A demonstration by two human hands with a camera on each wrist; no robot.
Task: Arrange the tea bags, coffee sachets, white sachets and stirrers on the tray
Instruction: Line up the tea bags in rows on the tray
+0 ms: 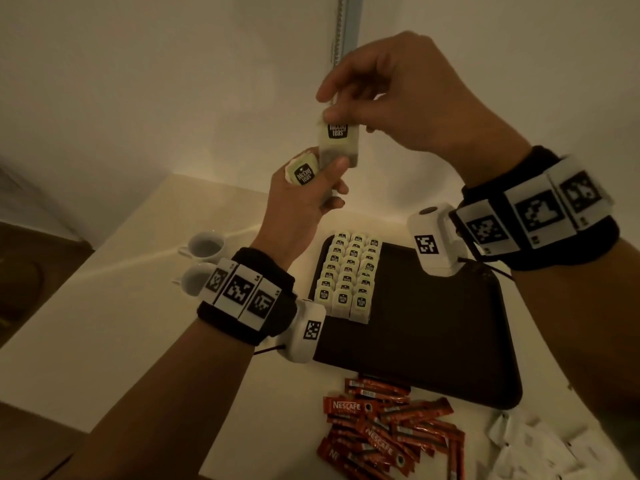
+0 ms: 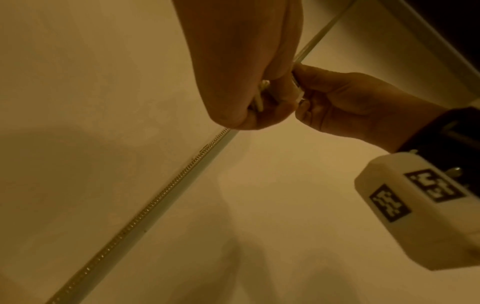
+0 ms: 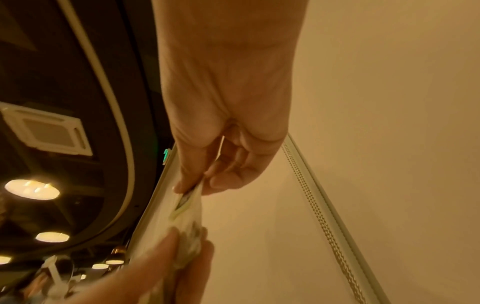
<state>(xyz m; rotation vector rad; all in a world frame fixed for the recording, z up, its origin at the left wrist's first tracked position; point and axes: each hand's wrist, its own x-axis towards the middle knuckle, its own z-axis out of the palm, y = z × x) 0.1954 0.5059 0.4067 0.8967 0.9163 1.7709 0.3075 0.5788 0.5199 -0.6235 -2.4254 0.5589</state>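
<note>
Three neat rows of tea bags (image 1: 348, 271) already fill the far-left part of the dark tray (image 1: 433, 341), the rest of which lies bare. Raised above it, the right hand (image 1: 398, 98) pinches the top of one tea bag (image 1: 337, 142) while the left hand (image 1: 304, 199) grips its lower end along with another (image 1: 302, 172). Nescafe coffee sachets (image 1: 384, 434) and white sachets (image 1: 540, 445) wait heaped on the near side of the pale table (image 1: 104, 323); no stirrers show. Two white cups (image 1: 204, 258) stand left, before a plain wall.
</note>
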